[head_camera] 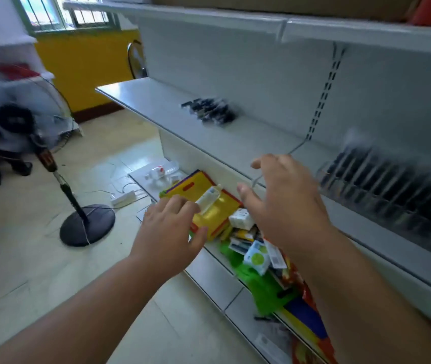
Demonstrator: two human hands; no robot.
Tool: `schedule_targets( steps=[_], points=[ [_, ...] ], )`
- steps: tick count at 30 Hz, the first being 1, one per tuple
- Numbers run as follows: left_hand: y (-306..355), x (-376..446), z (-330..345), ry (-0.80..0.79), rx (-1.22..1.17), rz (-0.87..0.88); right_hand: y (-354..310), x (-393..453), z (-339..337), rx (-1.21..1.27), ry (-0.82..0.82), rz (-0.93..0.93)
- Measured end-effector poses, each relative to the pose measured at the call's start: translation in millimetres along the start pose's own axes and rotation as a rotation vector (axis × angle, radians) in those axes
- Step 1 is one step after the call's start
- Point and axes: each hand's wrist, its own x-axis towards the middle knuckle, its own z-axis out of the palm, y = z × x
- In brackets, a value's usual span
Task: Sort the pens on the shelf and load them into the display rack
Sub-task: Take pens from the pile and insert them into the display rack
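The grey shelf (156, 106) ran across the wall, with the clear display rack (393, 190) sitting on its right end, already packed with dark pens, and a loose pile of pens (209, 111) lay well off to the left on that same shelf. Both hands hung out in front holding nothing: right hand (285, 198) with fingers spread near the rack, left hand (169, 229) loosely open above the yellow folder (211, 216) on the lower shelf.

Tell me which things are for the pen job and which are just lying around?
For the job: the pile of pens on the shelf; the display rack; both hands, left and right, empty.

Just lying around: yellow folder, small boxes, green bag, fan, water bottle.
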Motion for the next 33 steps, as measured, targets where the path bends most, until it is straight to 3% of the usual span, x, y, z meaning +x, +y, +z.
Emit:
schedule_targets(
  steps=[5, 12, 15, 23, 33],
  points=[
    [-74, 44, -7, -0.038, 0.026, 0.021, -50, 55, 30, 0.01, -0.021, 0.034],
    [-99, 143, 13, -0.073, -0.07, 0.044, -32, 130, 52, -0.063, 0.017, 0.132],
    [-109, 184, 20, -0.116, -0.061, 0.061, -28, 177, 71, -0.076, -0.037, 0.143],
    [-159, 262, 32, -0.12, -0.086, 0.061, -54, 272, 111, -0.104, -0.059, 0.071],
    [-238, 400, 88, -0.155, -0.218, 0.272, -73, 354, 171, -0.154, 0.02, 0.291]
  ],
)
